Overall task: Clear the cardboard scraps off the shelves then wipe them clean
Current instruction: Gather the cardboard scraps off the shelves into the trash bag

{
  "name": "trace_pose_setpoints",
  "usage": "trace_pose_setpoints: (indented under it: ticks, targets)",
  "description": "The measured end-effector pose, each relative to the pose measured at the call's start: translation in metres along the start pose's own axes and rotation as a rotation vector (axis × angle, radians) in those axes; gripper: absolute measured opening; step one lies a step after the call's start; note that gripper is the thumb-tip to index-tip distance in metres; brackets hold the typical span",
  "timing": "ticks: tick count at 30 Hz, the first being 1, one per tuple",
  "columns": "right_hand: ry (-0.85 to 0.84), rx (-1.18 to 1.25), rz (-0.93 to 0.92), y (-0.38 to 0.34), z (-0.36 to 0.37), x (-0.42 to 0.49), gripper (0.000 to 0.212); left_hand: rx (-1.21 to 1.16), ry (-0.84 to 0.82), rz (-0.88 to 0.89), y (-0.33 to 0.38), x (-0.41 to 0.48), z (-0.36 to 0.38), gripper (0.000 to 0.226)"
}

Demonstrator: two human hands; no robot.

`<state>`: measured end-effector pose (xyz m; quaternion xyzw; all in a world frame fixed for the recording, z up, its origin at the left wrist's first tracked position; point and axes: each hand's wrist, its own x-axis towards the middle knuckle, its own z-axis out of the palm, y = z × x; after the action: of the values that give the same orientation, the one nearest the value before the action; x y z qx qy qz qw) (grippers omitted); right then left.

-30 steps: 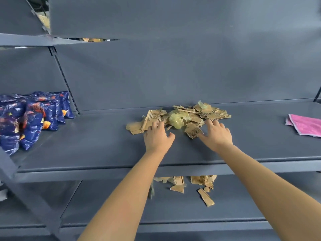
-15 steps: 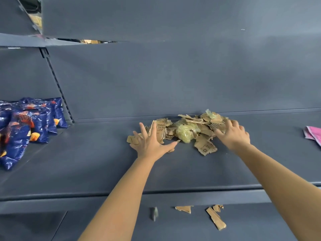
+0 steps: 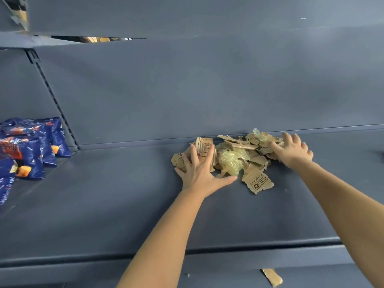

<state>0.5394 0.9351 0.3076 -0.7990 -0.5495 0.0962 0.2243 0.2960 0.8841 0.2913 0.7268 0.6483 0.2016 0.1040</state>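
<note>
- reaching over a dark grey metal shelf, a person's two bare hands flank a heap of cardboard scraps that lies near the back of the shelf, just in front of the rear panel
- left hand lies flat with fingers spread wide apart, palm down on the left end of the heap, its thumb stretched out to the right along the shelf surface; it covers scraps but is not clamped on any
- right hand rests on the right end of the heap, fingers loosely apart and curved over the pieces; whether anything is pinched beneath it cannot be told
- between the hands sits a crumpled wad of yellowish clear plastic, touching the scraps around it
- one printed scrap with black markings lies at the front edge of the heap, nearest the camera
- blue snack bags stand on the neighbouring shelf section at far left, well apart from the heap
- a lone strip of cardboard shows on the lower shelf, under the front lip near the right forearm
</note>
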Motion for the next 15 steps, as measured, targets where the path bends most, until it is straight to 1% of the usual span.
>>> trace_pose_setpoints:
  ticks: [5, 11, 15]
  targets:
    - [-0.124, 0.057, 0.024, -0.011, 0.009, 0.013, 0.069, 0.025, -0.01, 0.023, -0.001, 0.003, 0.003, 0.105]
    - [-0.283, 0.092, -0.092, -0.051, 0.02, 0.008, 0.065, -0.046, 0.017, 0.008, 0.001, 0.001, 0.001, 0.112]
    - [-0.316, 0.06, -0.193, -0.071, 0.031, -0.004, 0.05, -0.082, 0.029, -0.006, 0.003, -0.001, -0.002, 0.113]
